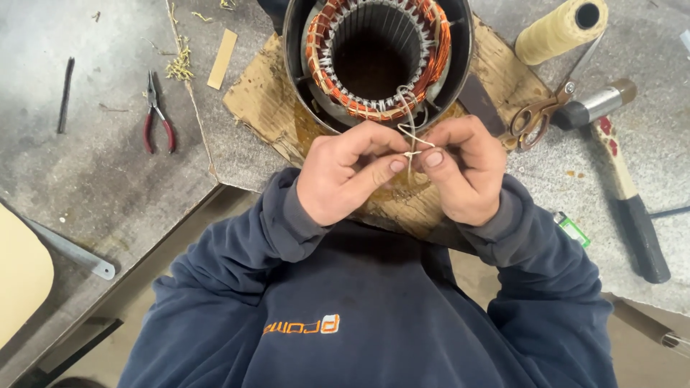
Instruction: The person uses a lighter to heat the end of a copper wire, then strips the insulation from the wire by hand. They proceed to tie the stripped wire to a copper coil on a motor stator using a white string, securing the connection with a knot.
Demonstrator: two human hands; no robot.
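Item, left to right: a thin dark rod (65, 93) lies flat on the grey, scuffed table (108, 165); near it red-handled pliers (157, 115), jaws closed, and a pale flat wooden strip (222, 49) beside scattered cord offcuts. At centre, on a torn sheet of brown cardboard (251, 108), stands a motor stator (377, 61): dark round steel housing, laminated bore, copper windings ringed with whitish lacing; judged heavy and rigid, windings easily nicked, best steadied by the housing rim. Left hand (345, 176): grip closed, thumb and forefinger pinched on the lacing cord (410, 140), just in front of the stator's near edge. The cord is thin, pale and limp, probably waxed and so somewhat tacky; light, holds only under tension, best taken close to the knot. Right hand (463, 169): grip likewise pinched on the same cord, fingertips nearly touching those of the left. Both sleeves are dark blue knit. Further right: a spool of cream twine (557, 29) lying on its side; brass-coloured scissors (546, 108); a hammer (618, 165) with metal head, worn wooden shaft and black handle end; a small green lighter (573, 228) near the table's edge.
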